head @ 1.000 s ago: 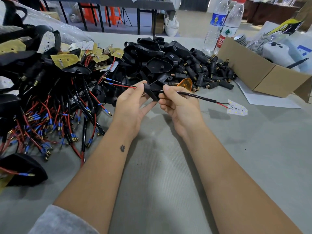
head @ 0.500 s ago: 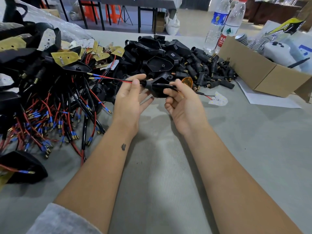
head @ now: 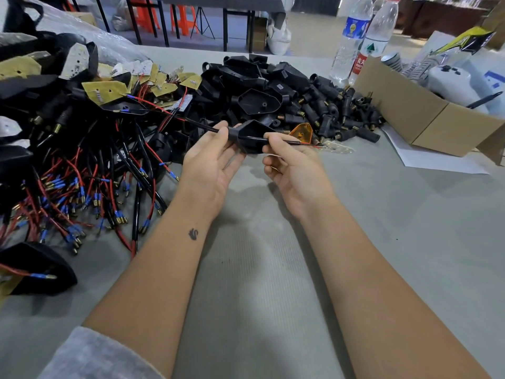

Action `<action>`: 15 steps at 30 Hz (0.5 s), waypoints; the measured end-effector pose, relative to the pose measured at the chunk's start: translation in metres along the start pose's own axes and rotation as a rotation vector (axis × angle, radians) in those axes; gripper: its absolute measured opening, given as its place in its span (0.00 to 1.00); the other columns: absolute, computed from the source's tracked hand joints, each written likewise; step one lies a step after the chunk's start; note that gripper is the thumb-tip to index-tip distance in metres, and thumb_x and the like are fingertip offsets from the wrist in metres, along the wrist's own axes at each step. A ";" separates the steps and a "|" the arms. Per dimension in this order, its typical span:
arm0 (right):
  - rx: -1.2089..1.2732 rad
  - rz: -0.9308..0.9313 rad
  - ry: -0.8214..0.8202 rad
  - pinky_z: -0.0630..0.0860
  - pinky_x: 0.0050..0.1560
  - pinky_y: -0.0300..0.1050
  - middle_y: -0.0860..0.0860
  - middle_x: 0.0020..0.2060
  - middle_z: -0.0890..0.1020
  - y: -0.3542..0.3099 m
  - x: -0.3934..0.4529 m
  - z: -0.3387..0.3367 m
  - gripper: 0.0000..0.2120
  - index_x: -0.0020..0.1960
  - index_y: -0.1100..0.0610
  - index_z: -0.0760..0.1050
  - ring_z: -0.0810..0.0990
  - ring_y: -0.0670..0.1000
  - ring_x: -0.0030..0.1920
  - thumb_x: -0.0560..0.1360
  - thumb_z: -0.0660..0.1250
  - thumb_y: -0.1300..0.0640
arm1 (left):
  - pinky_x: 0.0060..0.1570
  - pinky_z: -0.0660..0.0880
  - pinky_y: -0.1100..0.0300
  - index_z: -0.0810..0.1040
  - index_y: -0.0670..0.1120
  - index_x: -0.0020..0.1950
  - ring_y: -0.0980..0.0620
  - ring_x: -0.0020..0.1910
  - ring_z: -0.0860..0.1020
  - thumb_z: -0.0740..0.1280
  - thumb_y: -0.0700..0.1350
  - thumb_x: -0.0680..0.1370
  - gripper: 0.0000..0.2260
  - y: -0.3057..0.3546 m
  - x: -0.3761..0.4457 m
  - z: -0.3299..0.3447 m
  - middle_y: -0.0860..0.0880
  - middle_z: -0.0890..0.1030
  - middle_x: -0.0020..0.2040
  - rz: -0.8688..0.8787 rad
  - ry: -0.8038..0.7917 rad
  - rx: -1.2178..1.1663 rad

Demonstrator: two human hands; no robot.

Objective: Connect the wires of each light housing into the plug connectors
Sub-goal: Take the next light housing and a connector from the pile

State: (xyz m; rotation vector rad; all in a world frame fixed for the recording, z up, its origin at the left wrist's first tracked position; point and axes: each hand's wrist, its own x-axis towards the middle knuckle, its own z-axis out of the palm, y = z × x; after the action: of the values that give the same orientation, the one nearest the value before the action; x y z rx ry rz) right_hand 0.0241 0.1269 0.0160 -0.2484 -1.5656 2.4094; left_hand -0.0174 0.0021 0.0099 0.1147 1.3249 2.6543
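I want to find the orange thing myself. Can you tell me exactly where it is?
Look at the big pile of black plastic plug connectors in the middle of the grey table. At its near edge, just beyond the person's right hand, lies the small orange see-through plastic lens. It is the only orange piece among black parts.

— What's behind the work area from where I'm watching?

— I see a grey ribbed tabletop [head: 273, 296] running to a far edge. Past it, a dark table [head: 218, 1] on black legs stands on a pale floor [head: 308, 31].

— Anything under that table?

— Orange stools [head: 177, 15], a black tripod [head: 200, 20], and a white sack [head: 278, 36] leaning by one leg. Dark wooden furniture [head: 442, 15] sits far right. The light is even and soft.
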 end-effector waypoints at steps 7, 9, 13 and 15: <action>-0.112 0.003 0.012 0.74 0.36 0.37 0.50 0.32 0.80 0.003 0.001 0.003 0.04 0.45 0.59 0.80 0.76 0.45 0.31 0.77 0.68 0.61 | 0.48 0.81 0.53 0.78 0.50 0.52 0.45 0.52 0.84 0.60 0.45 0.83 0.07 -0.002 -0.008 0.004 0.47 0.84 0.51 0.143 -0.064 0.209; -0.137 -0.007 0.008 0.73 0.37 0.37 0.50 0.32 0.79 0.003 0.001 0.003 0.04 0.46 0.59 0.80 0.76 0.46 0.32 0.78 0.67 0.61 | 0.47 0.82 0.52 0.77 0.49 0.51 0.44 0.51 0.84 0.60 0.44 0.83 0.07 0.000 -0.008 0.006 0.47 0.84 0.50 0.202 -0.007 0.197; -0.140 -0.009 0.024 0.72 0.35 0.37 0.50 0.31 0.78 0.002 -0.001 0.005 0.09 0.42 0.59 0.77 0.75 0.46 0.32 0.80 0.64 0.61 | 0.48 0.82 0.51 0.75 0.49 0.52 0.46 0.50 0.84 0.58 0.45 0.84 0.07 0.005 -0.005 0.003 0.48 0.83 0.52 0.252 0.157 0.153; -0.096 -0.001 0.070 0.72 0.34 0.38 0.51 0.31 0.78 0.002 -0.001 0.005 0.11 0.40 0.57 0.73 0.74 0.47 0.31 0.81 0.63 0.60 | 0.48 0.82 0.52 0.74 0.48 0.52 0.45 0.49 0.84 0.58 0.45 0.84 0.07 0.007 -0.003 0.001 0.47 0.81 0.53 0.244 0.209 0.104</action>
State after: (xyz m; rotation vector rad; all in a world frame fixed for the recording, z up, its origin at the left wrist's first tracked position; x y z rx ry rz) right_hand 0.0230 0.1218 0.0158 -0.3464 -1.6517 2.3009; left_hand -0.0147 -0.0016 0.0164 0.0126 1.6088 2.8633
